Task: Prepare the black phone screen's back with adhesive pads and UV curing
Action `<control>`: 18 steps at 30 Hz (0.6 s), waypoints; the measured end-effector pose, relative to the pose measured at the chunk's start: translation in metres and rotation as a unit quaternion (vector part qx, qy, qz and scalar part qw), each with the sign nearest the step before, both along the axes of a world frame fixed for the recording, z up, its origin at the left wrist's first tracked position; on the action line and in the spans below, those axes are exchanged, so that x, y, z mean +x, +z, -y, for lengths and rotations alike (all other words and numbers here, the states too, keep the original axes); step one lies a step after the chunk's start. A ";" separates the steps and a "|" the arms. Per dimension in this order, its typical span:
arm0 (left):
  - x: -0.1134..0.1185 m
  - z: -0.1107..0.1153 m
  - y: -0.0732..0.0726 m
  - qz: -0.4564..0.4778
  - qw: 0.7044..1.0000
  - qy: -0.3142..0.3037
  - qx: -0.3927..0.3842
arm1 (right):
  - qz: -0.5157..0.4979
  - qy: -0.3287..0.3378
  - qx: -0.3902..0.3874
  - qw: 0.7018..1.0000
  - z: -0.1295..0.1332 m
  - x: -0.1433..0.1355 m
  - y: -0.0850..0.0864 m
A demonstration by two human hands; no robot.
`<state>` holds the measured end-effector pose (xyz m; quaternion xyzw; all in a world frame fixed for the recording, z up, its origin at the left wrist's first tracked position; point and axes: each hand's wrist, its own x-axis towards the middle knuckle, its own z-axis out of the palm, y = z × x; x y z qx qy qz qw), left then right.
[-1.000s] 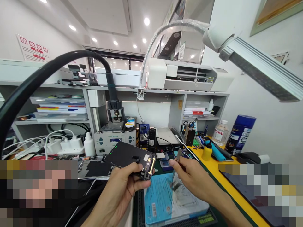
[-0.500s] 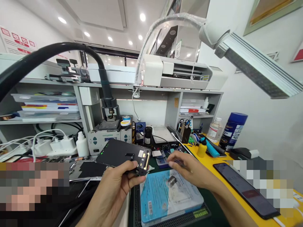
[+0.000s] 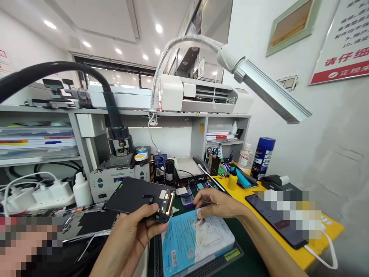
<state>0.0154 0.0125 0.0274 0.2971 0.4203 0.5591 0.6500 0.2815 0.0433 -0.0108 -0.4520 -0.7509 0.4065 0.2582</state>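
- While my left hand [image 3: 137, 227] grips the black phone panel [image 3: 129, 196] beside the blue-and-white box [image 3: 178, 246], my right hand [image 3: 217, 204] has come down over it.
- Right fingers curl round a slim tool [image 3: 208, 202], bringing the small dark piece [image 3: 201, 222] within reach; contact unclear.

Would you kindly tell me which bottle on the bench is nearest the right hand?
The yellow bottle, just beyond the right hand; the clear bottle stands farther back, the white bottle far left.

white wall [image 3: 334, 111] | grey shelving [image 3: 198, 138] | ceiling spotlights [image 3: 158, 28] lit | yellow tabletop [image 3: 333, 227]
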 end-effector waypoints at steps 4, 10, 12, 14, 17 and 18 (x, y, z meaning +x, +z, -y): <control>0.000 -0.002 -0.002 -0.005 1.000 0.002 0.008 | -0.004 0.013 0.001 1.000 0.000 0.003 -0.001; 0.002 -0.001 0.002 -0.022 1.000 0.004 -0.001 | -0.024 0.022 0.013 0.999 -0.002 0.001 -0.003; 0.003 -0.001 0.003 -0.034 0.999 0.006 -0.005 | -0.033 0.022 0.016 0.999 -0.004 -0.001 -0.006; 0.004 -0.001 0.004 -0.042 0.999 0.005 -0.005 | -0.041 0.013 0.022 0.999 -0.006 -0.004 -0.010; 0.004 -0.002 0.003 -0.042 0.999 0.002 0.001 | -0.053 -0.042 0.051 0.996 -0.011 -0.003 -0.014; 0.004 -0.003 0.002 -0.042 0.999 0.002 0.002 | -0.057 -0.075 0.067 0.993 -0.013 -0.001 -0.015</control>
